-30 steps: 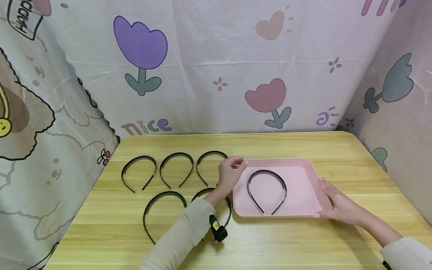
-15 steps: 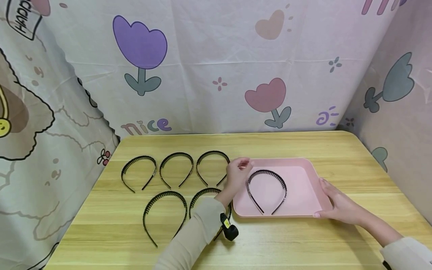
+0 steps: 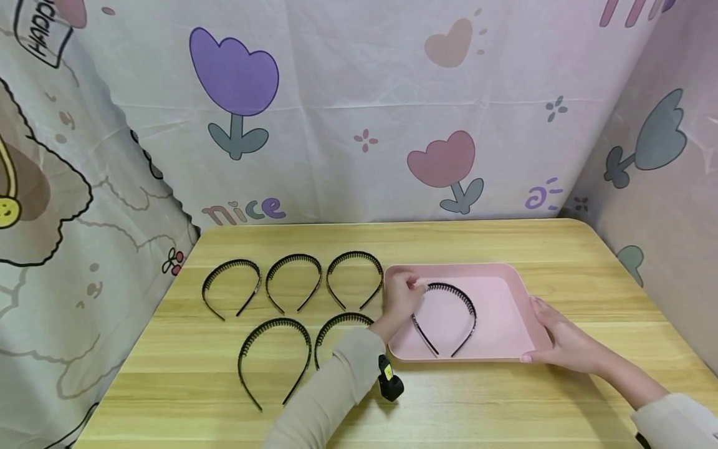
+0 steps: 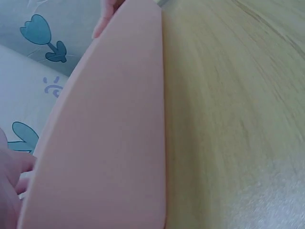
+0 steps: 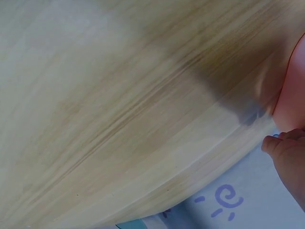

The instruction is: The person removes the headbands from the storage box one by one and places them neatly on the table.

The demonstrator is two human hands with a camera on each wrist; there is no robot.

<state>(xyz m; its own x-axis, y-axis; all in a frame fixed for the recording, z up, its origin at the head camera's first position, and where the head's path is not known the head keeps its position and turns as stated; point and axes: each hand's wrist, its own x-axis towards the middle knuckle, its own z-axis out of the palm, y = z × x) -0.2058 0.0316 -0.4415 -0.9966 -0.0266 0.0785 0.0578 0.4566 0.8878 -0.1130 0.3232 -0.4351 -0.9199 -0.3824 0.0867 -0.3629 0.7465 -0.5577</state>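
Note:
A black toothed headband (image 3: 449, 287) lies in the pink tray (image 3: 507, 312) on the right half of the table. My left hand (image 3: 401, 298) reaches over the tray's left end, bent fingertips at the headband's upper left curve and covering part of it; no firm grip shows. In the left wrist view its fingers (image 4: 19, 164) are apart behind the tray wall (image 4: 100, 124). With my right hand (image 3: 566, 343) I hold the tray's right end, thumb at the front corner and fingers along the side. The right wrist view catches only part of that hand (image 5: 290, 155).
Several similar headbands lie left of the tray in two rows, among them a back-row headband (image 3: 297, 255) and a front-row headband (image 3: 276, 321). My left forearm partly covers another front headband (image 3: 343, 315). Patterned cloth (image 3: 348, 75) hangs behind the wooden table (image 3: 185, 386).
My left hand has moved right and slightly nearer, from the tray's left rim to the headband inside. The tray, headbands and right hand have stayed put.

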